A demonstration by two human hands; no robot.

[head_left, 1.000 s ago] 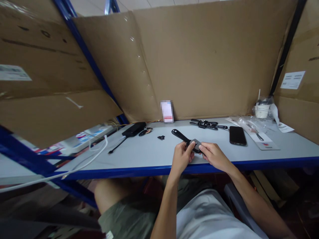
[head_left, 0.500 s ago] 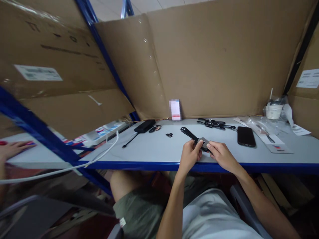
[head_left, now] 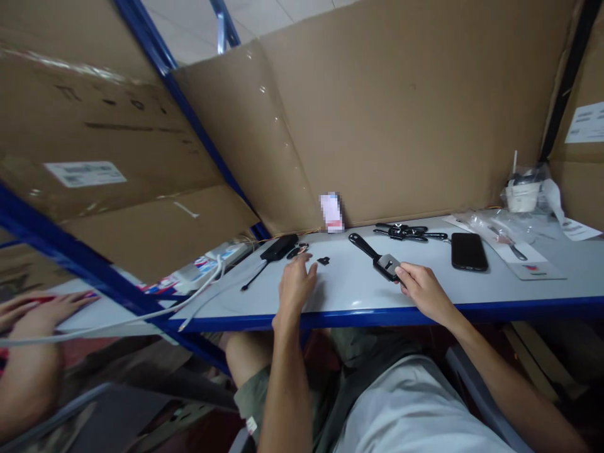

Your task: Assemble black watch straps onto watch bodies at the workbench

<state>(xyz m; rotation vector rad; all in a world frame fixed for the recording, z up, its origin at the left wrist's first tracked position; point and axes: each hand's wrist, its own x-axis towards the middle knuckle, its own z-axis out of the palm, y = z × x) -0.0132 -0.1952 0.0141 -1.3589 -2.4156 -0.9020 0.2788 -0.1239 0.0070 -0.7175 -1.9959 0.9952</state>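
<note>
My right hand (head_left: 418,283) is closed on the near handle of a black spokeshave (head_left: 363,245), whose grey slotted blade (head_left: 389,265) lies on its middle. The tool's other handle, with a hole at its end, points up and left. My left hand (head_left: 296,283) is open over the table, thumb apart from the fingers. Its fingertips are beside some small dark and copper-coloured parts (head_left: 297,250); whether they touch is unclear. A small black pointed piece (head_left: 323,260) lies to the right of that hand.
More black spokeshaves (head_left: 406,233) lie at the back, left of a dark phone (head_left: 469,251). A lit phone (head_left: 331,212) leans on the cardboard. A black box with a cable (head_left: 279,247) and a power strip (head_left: 207,267) are leftward. Another person's hands (head_left: 47,311) show far left.
My left hand has let go of the spokeshave and moved left to the small parts. My right hand keeps the spokeshave, its blade now uncovered. The view has tilted slightly.
</note>
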